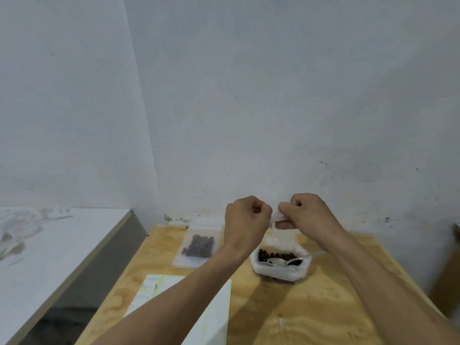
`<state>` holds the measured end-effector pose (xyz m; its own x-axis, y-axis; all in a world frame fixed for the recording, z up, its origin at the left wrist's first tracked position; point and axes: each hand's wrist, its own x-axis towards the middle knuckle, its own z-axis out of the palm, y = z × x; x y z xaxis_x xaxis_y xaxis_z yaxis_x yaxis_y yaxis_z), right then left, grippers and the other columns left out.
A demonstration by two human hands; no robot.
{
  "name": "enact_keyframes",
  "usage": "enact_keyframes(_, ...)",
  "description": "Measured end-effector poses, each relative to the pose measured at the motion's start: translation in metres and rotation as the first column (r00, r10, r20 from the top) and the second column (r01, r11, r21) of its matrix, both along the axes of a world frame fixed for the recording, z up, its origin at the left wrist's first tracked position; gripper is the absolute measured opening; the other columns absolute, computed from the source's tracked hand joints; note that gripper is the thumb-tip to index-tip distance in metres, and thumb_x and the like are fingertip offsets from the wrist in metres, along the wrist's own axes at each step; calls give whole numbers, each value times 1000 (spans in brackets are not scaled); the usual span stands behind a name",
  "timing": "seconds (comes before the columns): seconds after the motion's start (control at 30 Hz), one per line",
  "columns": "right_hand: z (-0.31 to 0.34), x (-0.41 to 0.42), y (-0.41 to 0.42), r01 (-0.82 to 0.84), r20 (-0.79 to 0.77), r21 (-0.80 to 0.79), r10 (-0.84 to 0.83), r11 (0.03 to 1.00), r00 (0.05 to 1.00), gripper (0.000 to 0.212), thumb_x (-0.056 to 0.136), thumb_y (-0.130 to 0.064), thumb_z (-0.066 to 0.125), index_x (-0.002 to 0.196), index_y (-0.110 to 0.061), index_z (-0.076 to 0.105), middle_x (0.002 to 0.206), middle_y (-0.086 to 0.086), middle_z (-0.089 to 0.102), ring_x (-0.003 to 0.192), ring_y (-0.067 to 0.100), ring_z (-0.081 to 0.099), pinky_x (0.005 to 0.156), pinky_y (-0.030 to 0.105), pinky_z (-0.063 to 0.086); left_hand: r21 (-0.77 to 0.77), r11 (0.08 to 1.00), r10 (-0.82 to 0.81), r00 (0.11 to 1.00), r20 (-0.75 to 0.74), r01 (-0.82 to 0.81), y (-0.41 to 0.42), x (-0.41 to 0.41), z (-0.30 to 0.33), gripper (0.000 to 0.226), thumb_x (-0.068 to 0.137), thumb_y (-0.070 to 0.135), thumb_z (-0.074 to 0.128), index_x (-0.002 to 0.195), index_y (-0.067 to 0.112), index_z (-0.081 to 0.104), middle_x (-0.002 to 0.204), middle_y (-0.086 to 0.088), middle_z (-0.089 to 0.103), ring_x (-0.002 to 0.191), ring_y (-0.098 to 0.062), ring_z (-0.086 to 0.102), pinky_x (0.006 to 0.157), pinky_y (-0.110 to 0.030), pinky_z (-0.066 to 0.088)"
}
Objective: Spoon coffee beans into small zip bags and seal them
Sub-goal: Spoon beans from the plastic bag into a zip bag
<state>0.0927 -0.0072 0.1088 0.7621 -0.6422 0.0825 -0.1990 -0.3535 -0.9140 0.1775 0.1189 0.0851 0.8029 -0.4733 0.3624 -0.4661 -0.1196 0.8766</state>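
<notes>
Both of your hands are raised above the far end of a pale wooden table point(311, 307), close together and nearly touching, with the wall behind them. Your left hand point(246, 217) has its fingers curled tight, and your right hand point(306, 212) is curled the same way. Between them you pinch the top edge of a small clear zip bag point(276, 221), one hand at each end of it. The bag is thin and almost see-through, so only a faint strip of it shows in the gap between your fingers and hanging just below your right hand. I cannot tell whether it holds any beans or whether its seal is closed.

Directly below your hands, a white plastic tub point(280, 270) sits on the table. Dark coffee beans point(273, 255) lie in it, and a metal spoon point(286, 260) rests on top of them, its bowl under your left wrist and its handle pointing out past the tub's rim under your right forearm.

Below and to the left of your left hand, a filled zip bag point(198, 246) lies flat on the table with a dark cluster of beans inside it. Nearer to you, under your left forearm, lies a sheet of white and yellow labels point(151, 290). Far off to the left of your left arm stands a separate white surface point(54, 245), apart from the table.
</notes>
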Motion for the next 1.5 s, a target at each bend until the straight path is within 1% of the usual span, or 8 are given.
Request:
enact_keyframes(0.17, 6, 7, -4, 12, 64, 182, -24, 983, 998, 24, 86, -8, 66, 109, -7, 60, 79, 15, 77, 67, 28, 78, 80, 45, 64, 43, 996, -79, 978, 191, 72, -1, -2, -8, 16, 94, 28, 70, 90, 16, 79, 79, 7, 78, 75, -5, 72, 77, -33, 60)
enact_keyframes(0.27, 9, 5, -7, -53, 55, 143, 45, 988, 997, 15, 83, 6, 66, 94, -5, 69, 76, 16, 75, 63, 23, 74, 72, 41, 65, 35, 991, -136, 980, 142, 132, 8, 3, -5, 22, 93, 39, 74, 102, 20, 78, 96, 12, 77, 89, 0, 69, 83, -26, 56)
enact_keyframes(0.37, 12, 3, -9, -111, 88, 104, 102, 988, 991, 23, 82, 11, 59, 84, -6, 75, 70, 11, 73, 60, 21, 67, 65, 36, 58, 257, 930, -298, 949, 104, 264, 19, 13, 1, 86, 80, 54, 83, 151, 28, 42, 151, 18, 41, 137, 4, 38, 110, -23, 35)
enact_keyframes(0.47, 15, 3, -9, -256, 61, 109, 250, 961, 966, 28, 87, 12, 54, 99, -2, 75, 68, 5, 70, 56, 13, 60, 55, 21, 49, 509, 809, -449, 868, 212, 294, 19, 21, 5, 128, 71, 52, 90, 163, 24, 5, 160, 14, 15, 144, 6, 8, 121, -28, 12)
enact_keyframes(0.7, 2, 7, -20, -233, -79, -111, 225, 966, 971, 45, 86, 10, 53, 91, -23, 84, 90, 20, 77, 75, 22, 65, 73, 37, 52, 573, 815, -378, 825, 419, 82, 20, 41, -5, 104, 76, 50, 84, 158, 23, 25, 138, 1, 48, 119, -22, 52, 99, -37, 47)
enact_keyframes(0.97, -1, 7, -23, -125, -58, -209, 116, 970, 992, 47, 89, 6, 55, 88, -32, 83, 88, -9, 80, 91, 21, 74, 82, 44, 61, 562, 773, -358, 934, 1, 296, 28, 68, 12, 51, 71, 37, 94, 107, 9, 69, 83, -6, 74, 67, -18, 66, 61, -27, 51)
enact_keyframes(1.17, -4, 17, -15, -74, 24, -111, 77, 991, 997, 47, 87, 8, 55, 88, -29, 83, 90, -7, 80, 95, 20, 74, 83, 42, 62, 689, 722, -450, 801, 396, 64, 21, 53, 4, 133, 62, 67, 88, 163, 19, 15, 159, -5, 36, 141, -24, 35, 117, -40, 31)
enact_keyframes(1.5, -5, 8, -6, 22, 11, -293, -19, 956, 1000, 22, 86, -8, 75, 104, -21, 74, 94, -5, 74, 86, 8, 68, 72, 20, 50, 529, 848, -364, 687, 629, -35, 9, 44, -10, 90, 74, 49, 83, 145, 10, 42, 130, -5, 55, 114, -25, 53, 95, -33, 36)
